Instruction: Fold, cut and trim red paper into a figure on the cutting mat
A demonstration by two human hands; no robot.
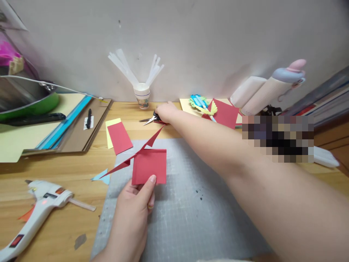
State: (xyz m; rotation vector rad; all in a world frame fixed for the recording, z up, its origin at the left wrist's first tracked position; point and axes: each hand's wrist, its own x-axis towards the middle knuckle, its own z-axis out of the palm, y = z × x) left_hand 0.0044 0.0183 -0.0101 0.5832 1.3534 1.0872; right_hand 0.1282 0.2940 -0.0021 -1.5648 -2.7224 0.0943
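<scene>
My left hand (139, 202) pinches a folded red paper piece (149, 165) by its lower edge, thumb on the front. Two pointed red flaps stick out from that piece, one to the lower left and one to the upper right. My right hand (165, 112) reaches across to the back of the table, its fingers closed around the handles of a pair of scissors (149, 119). The scissor blades are slightly apart and point left. Left of them, a red paper rectangle (120, 138) overlaps a yellow paper (109, 138). A light blue paper scrap (102, 177) lies by the mat's edge.
A grey cutting mat (185, 214) covers the middle of the wooden table. A white glue gun (46, 200) lies at left. A paper cup (142, 96) with glue sticks stands by the wall. Cardboard sheets (81, 134) are at left, a paper flower (200, 103) and red sheet (225, 113) at back right.
</scene>
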